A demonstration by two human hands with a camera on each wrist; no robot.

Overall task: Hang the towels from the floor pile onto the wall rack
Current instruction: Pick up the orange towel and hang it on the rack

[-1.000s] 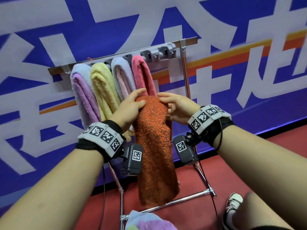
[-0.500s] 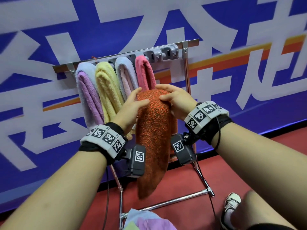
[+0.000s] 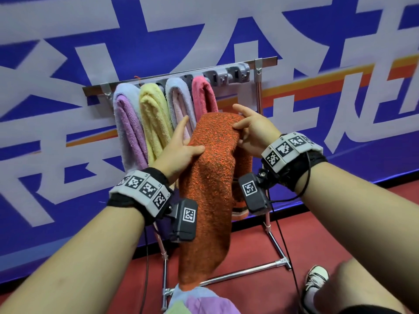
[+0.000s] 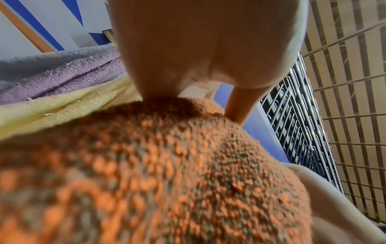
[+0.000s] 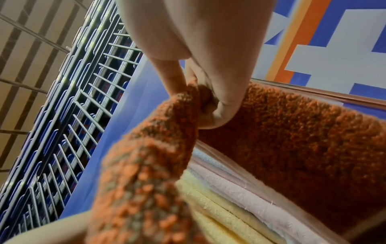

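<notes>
Holding the folded orange towel (image 3: 210,168) at its top fold, left hand (image 3: 179,152) and right hand (image 3: 254,132) are pinching it below the rack (image 3: 229,74); soft, limp, probably light.

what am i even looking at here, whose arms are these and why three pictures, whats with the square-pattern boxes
These are a person's two bare arms, not a machine. The big picture comes from a camera on their head; the two close-ups come from the small cameras strapped under each wrist, below the patterned bands. The left hand and right hand both grip a folded orange towel, held in front of a wall rack where four towels already hang. More towels lie on the red floor below.
</notes>
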